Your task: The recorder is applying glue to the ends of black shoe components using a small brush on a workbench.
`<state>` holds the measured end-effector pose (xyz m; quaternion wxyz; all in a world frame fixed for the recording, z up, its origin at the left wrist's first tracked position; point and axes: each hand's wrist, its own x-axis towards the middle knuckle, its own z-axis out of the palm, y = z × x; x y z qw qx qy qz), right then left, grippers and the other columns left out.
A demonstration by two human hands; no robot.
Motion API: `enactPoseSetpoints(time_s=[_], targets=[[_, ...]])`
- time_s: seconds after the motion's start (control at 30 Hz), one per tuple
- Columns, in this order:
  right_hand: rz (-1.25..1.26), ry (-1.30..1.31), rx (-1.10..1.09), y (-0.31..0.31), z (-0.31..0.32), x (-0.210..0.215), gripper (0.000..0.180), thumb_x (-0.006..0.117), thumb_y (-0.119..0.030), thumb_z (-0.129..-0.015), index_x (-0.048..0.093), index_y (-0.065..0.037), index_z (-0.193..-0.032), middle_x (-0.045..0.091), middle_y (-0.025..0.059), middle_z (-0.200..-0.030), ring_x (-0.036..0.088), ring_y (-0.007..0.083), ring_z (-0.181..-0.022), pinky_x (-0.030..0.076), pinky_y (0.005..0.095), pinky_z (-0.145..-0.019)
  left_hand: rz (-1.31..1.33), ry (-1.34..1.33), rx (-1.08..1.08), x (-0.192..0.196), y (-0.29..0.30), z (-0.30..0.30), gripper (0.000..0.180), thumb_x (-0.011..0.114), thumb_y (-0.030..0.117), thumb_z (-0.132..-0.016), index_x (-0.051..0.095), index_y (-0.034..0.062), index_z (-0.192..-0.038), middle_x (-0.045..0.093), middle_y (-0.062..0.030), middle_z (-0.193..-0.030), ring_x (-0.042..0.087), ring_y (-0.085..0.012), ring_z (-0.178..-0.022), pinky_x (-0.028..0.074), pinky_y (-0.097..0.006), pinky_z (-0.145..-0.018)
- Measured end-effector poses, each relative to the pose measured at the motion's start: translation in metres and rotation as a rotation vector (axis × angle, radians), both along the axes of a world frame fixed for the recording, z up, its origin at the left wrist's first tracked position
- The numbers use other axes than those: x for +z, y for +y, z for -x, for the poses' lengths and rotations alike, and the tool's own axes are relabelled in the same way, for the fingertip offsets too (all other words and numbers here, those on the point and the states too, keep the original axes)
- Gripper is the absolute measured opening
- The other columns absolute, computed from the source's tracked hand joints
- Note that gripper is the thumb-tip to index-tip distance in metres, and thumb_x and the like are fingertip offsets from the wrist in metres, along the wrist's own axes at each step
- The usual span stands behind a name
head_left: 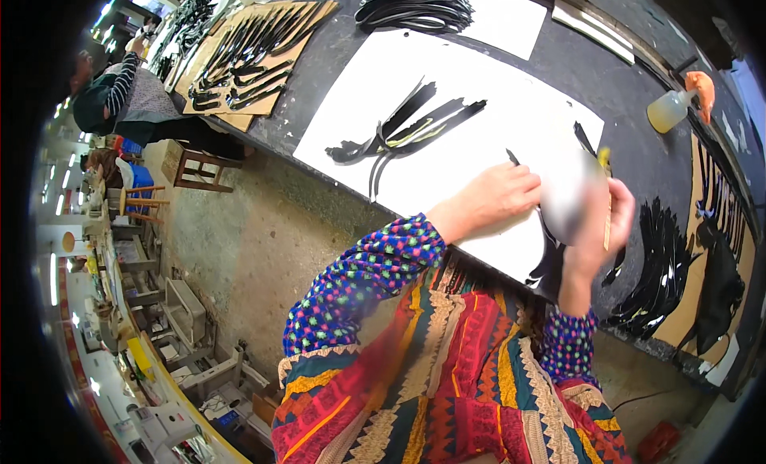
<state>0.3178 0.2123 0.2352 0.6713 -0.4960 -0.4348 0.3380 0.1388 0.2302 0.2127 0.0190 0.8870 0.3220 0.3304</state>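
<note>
On the slanting white board (335,129) my left hand (499,197) rests with its fingers pinched together on a thin black strip (513,157), whose dark tip pokes out above the fingers. My right hand (594,225) is closed around a thin yellowish stick (607,225); a blur covers part of this hand. Below and between the hands, another piece of black strip (549,260) hangs near the board's front edge. Left of my hands lies a loose bunch of black strips (407,129), some with pale yellow-green edges. A further dark strip (585,137) sits beyond my right hand.
A bottle of yellow liquid (669,111) with an orange top stands at the far right. Piles of black strips (656,264) flank the board, with more on a cardboard sheet (239,65). A person (128,97) works at far left near a wooden stool (199,170).
</note>
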Motion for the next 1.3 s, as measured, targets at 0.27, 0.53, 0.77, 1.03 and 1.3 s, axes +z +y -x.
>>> enactPoseSetpoints(time_s=[0.27, 0.53, 0.77, 1.03, 1.3], targets=[[-0.029, -0.033, 0.046, -0.004, -0.017, 0.029, 0.013, 0.058, 0.004, -0.098, 0.056, 0.001, -0.111, 0.059, 0.0098, -0.106, 0.059, 0.0126, -0.081, 0.050, 0.0266, -0.075, 0.128, -0.074, -0.026, 0.015, 0.034, -0.078, 0.012, 0.061, 0.012, -0.082, 0.061, 0.0084, -0.093, 0.059, -0.0039, -0.094, 0.062, -0.0212, -0.085, 0.051, -0.035, -0.069], [0.198, -0.042, 0.251, -0.005, 0.004, -0.002, 0.011, 0.058, 0.001, -0.099, 0.055, 0.000, -0.109, 0.056, 0.0067, -0.104, 0.061, 0.0107, -0.081, 0.051, 0.0245, -0.075, 0.399, 0.323, 0.773, 0.025, -0.001, 0.073, 0.023, 0.064, 0.008, -0.088, 0.059, 0.0012, -0.110, 0.059, -0.0136, -0.105, 0.057, -0.0275, -0.092, 0.050, -0.036, -0.079], [0.245, -0.083, 0.351, -0.005, 0.014, -0.008, 0.010, 0.058, 0.000, -0.099, 0.055, 0.000, -0.109, 0.057, 0.0053, -0.100, 0.061, 0.0096, -0.080, 0.050, 0.0239, -0.074, -0.016, 0.475, 0.582, 0.024, -0.002, 0.100, 0.014, 0.061, 0.004, -0.080, 0.056, 0.0047, -0.093, 0.049, -0.0051, -0.083, 0.053, -0.0170, -0.075, 0.045, -0.028, -0.060], [0.243, -0.002, 0.254, -0.002, 0.011, -0.010, 0.011, 0.057, 0.000, -0.100, 0.055, 0.001, -0.111, 0.059, 0.0061, -0.098, 0.060, 0.0096, -0.078, 0.050, 0.0235, -0.072, 0.702, 0.044, 0.301, 0.051, -0.035, 0.021, 0.009, 0.060, 0.004, -0.092, 0.051, 0.0022, -0.091, 0.053, -0.0077, -0.059, 0.056, -0.0200, -0.046, 0.047, -0.032, -0.039], [0.243, -0.028, 0.279, -0.004, 0.005, -0.014, 0.016, 0.054, 0.003, -0.100, 0.055, 0.003, -0.116, 0.057, 0.0102, -0.110, 0.061, 0.0098, -0.080, 0.050, 0.0232, -0.072, 0.735, -0.098, 0.312, 0.015, -0.029, -0.010, 0.016, 0.066, 0.011, -0.091, 0.056, 0.0028, -0.101, 0.061, -0.0096, -0.084, 0.062, -0.0234, -0.073, 0.051, -0.035, -0.060]])
